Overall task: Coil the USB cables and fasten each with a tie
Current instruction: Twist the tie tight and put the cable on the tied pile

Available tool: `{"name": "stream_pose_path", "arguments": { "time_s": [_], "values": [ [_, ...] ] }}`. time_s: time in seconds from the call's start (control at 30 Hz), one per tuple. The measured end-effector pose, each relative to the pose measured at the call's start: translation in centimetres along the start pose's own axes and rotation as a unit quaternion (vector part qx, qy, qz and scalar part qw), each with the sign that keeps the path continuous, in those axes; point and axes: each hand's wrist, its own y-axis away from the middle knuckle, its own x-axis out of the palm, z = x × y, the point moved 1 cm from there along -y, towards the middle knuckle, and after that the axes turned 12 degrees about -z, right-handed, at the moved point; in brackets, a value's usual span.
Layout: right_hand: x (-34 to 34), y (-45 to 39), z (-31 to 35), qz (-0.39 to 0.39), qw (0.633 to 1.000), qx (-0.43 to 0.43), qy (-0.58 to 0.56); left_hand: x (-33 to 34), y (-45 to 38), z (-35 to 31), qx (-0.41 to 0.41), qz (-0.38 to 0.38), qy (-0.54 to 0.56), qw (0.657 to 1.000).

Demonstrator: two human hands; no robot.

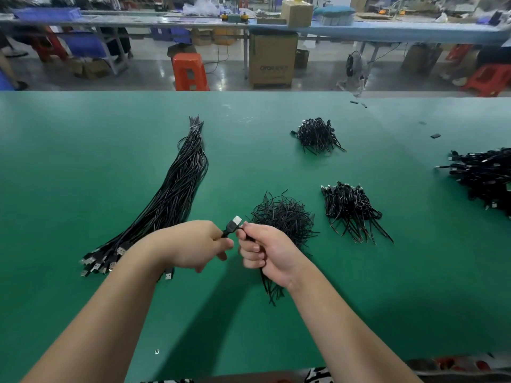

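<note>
In the head view, two bare hands are working just above a green matted table (83, 161). The left hand (193, 246) is curling its fingers round a black USB cable (231, 228), whose silver plug is sticking up between the hands. The right hand (265, 254) is gripping a bunch of thin black ties (269, 290), with their ends hanging below the fist, and its fingertips are meeting the same cable. One long bundle of straight black cables (177, 194) is lying to the left, one loose heap of black ties (284, 217) is sitting just beyond the right hand, and three piles of coiled black cables (349, 208) are lying farther right. No containers are standing on the table.
</note>
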Motion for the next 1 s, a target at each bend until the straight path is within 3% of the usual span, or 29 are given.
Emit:
{"name": "stream_pose_path", "arguments": {
  "time_s": [0.13, 0.2, 0.23, 0.33, 0.4, 0.5, 0.57, 0.67, 0.83, 0.93, 1.0],
  "values": [
    [0.1, 0.3, 0.7, 0.008, 0.999, -0.034, 0.021, 1.1, -1.2, 0.8, 0.002, -0.122, -0.036, 0.992],
    [0.3, 0.5, 0.8, 0.015, 0.999, -0.041, 0.005, 1.8, -1.7, 1.3, 0.041, -0.167, 0.103, 0.980],
    [0.5, 0.6, 0.8, 0.021, 0.999, -0.043, -0.003, 2.2, -1.9, 1.4, 0.067, -0.172, 0.226, 0.956],
    [1.5, 1.1, 0.5, 0.030, 0.998, -0.056, 0.024, 3.0, -2.5, 1.2, 0.104, -0.197, 0.515, 0.827],
    [2.0, 1.3, 0.3, -0.032, 0.979, -0.119, 0.161, 3.2, -2.9, 0.9, 0.097, -0.214, 0.620, 0.749],
    [2.2, 1.3, 0.2, -0.146, 0.864, -0.270, 0.400, 2.6, -3.1, 0.4, 0.077, -0.199, 0.718, 0.663],
    [2.3, 1.3, 0.4, -0.165, 0.828, -0.301, 0.443, 2.3, -3.1, 0.0, 0.068, -0.185, 0.748, 0.634],
    [2.3, 1.0, 0.2, -0.158, 0.840, -0.271, 0.444, 2.1, -3.0, -0.4, 0.066, -0.173, 0.755, 0.629],
    [2.3, 1.1, 0.4, -0.139, 0.848, -0.258, 0.442, 2.4, -2.7, -0.2, 0.082, -0.155, 0.716, 0.676],
    [2.9, 1.0, 0.6, -0.104, 0.919, -0.229, 0.305, 2.7, -2.5, -0.5, 0.092, -0.149, 0.682, 0.710],
    [3.0, 0.8, 0.8, -0.092, 0.945, -0.223, 0.223, 2.7, -2.3, -0.5, 0.096, -0.139, 0.667, 0.726]
  ]
}}
